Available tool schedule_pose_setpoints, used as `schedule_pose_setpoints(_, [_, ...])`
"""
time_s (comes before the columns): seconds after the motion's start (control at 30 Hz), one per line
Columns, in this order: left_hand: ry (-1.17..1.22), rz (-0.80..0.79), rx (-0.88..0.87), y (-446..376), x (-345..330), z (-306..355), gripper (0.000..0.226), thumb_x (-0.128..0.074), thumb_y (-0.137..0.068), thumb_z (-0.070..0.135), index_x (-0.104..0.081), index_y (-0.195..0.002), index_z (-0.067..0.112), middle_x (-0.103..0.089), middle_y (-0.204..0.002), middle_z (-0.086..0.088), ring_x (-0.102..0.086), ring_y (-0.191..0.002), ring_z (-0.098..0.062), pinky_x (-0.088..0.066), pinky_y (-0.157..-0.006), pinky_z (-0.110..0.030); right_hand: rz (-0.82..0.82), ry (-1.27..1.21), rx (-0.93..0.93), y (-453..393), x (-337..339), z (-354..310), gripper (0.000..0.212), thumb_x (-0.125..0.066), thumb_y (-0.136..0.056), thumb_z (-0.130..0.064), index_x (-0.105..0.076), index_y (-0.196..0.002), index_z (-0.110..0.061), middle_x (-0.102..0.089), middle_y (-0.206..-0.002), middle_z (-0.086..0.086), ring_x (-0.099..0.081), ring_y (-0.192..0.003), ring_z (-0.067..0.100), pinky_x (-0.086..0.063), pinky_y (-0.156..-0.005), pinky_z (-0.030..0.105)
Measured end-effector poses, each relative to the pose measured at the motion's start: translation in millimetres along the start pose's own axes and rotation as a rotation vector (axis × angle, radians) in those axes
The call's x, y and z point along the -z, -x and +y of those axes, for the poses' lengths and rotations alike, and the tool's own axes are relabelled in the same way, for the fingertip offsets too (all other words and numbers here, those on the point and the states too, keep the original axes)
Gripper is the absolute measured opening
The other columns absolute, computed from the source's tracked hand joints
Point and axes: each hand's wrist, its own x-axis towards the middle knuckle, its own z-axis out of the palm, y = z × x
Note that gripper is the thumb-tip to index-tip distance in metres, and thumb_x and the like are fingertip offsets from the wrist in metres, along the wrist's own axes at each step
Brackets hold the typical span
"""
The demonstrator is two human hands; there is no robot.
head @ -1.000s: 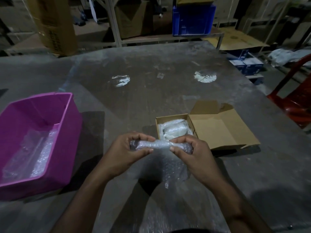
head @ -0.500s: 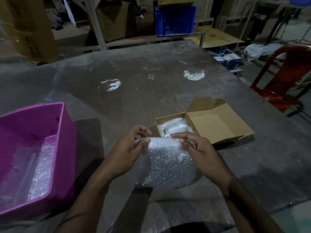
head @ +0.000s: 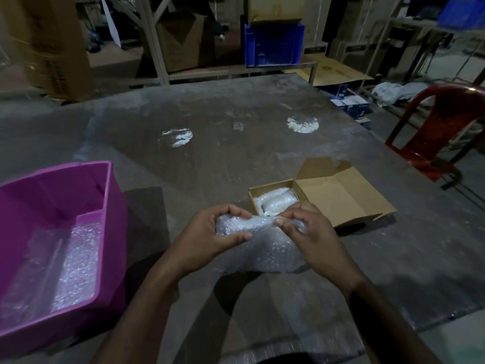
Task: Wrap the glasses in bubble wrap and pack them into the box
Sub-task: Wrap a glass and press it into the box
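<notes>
Bubble wrap (head: 265, 248) is bunched between both hands above the worktop (head: 223, 143), its loose sheet hanging down beneath them; whether a glass sits inside cannot be told. The left hand (head: 217, 237) curls round its left end, and the right hand (head: 312, 235) pinches its right end. Just beyond the right hand, the open cardboard box (head: 338, 195) holds wrapped bundles (head: 275, 203). Well off from the left hand stands a pink tub (head: 105, 206).
</notes>
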Motion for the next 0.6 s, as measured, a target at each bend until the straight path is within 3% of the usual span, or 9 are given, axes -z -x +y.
schedule_pose_setpoints(0.17, [0.010,0.009,-0.016,-3.5,9.1,3.1,0.021,-0.083,-0.083,0.019,-0.073,-0.102,0.021,-0.075,-0.100,0.006,-0.067,-0.083,-0.004,-0.052,-0.075,-0.021,-0.030,-0.095,0.016,-0.6,-2.6,-6.9,0.022,-0.058,-0.101,-0.022,-0.070,-0.115,-0.033,-0.067,-0.097,-0.016,-0.061,-0.097,0.000,-0.045,-0.081,0.011])
schedule_pose_setpoints(0.3, [0.016,0.058,-0.030,-13.5,17.9,9.6,0.022,-0.083,-0.083,0.020,-0.071,-0.101,0.021,-0.073,-0.097,0.010,-0.065,-0.082,-0.002,-0.051,-0.074,-0.021,-0.002,-0.164,-0.008,-8.1,-4.7,-14.3,0.023,-0.052,-0.104,-0.021,-0.064,-0.111,-0.039,-0.065,-0.087,-0.017,-0.062,-0.080,0.005,-0.050,-0.070,0.027])
schedule_pose_setpoints(0.43, [0.068,0.084,-0.014,-24.3,26.5,26.0,0.022,-0.080,-0.084,0.022,-0.072,-0.102,0.014,-0.072,-0.085,0.009,-0.063,-0.074,-0.003,-0.050,-0.067,-0.020,-0.005,-0.233,-0.017,-20.7,4.9,-27.3,0.009,-0.061,-0.099,-0.033,-0.064,-0.106,-0.038,-0.067,-0.093,-0.023,-0.066,-0.088,-0.001,-0.051,-0.073,0.025])
schedule_pose_setpoints(0.53, [0.118,0.092,-0.029,-30.3,29.7,37.4,0.023,-0.081,-0.083,0.018,-0.072,-0.103,0.012,-0.073,-0.087,0.003,-0.064,-0.077,-0.008,-0.053,-0.069,-0.023,-0.037,-0.249,-0.030,-25.9,15.9,-36.1,0.020,-0.068,-0.094,-0.035,-0.064,-0.113,-0.040,-0.071,-0.102,-0.010,-0.070,-0.094,0.009,-0.060,-0.081,0.038])
schedule_pose_setpoints(0.6, [0.126,0.066,-0.041,-29.9,29.0,42.2,0.024,-0.081,-0.083,0.009,-0.072,-0.104,0.012,-0.073,-0.091,0.001,-0.065,-0.080,-0.009,-0.054,-0.074,-0.023,-0.038,-0.283,-0.023,-25.9,23.7,-40.8,0.023,-0.070,-0.094,-0.030,-0.065,-0.115,-0.039,-0.072,-0.105,-0.007,-0.072,-0.092,0.012,-0.061,-0.077,0.039])
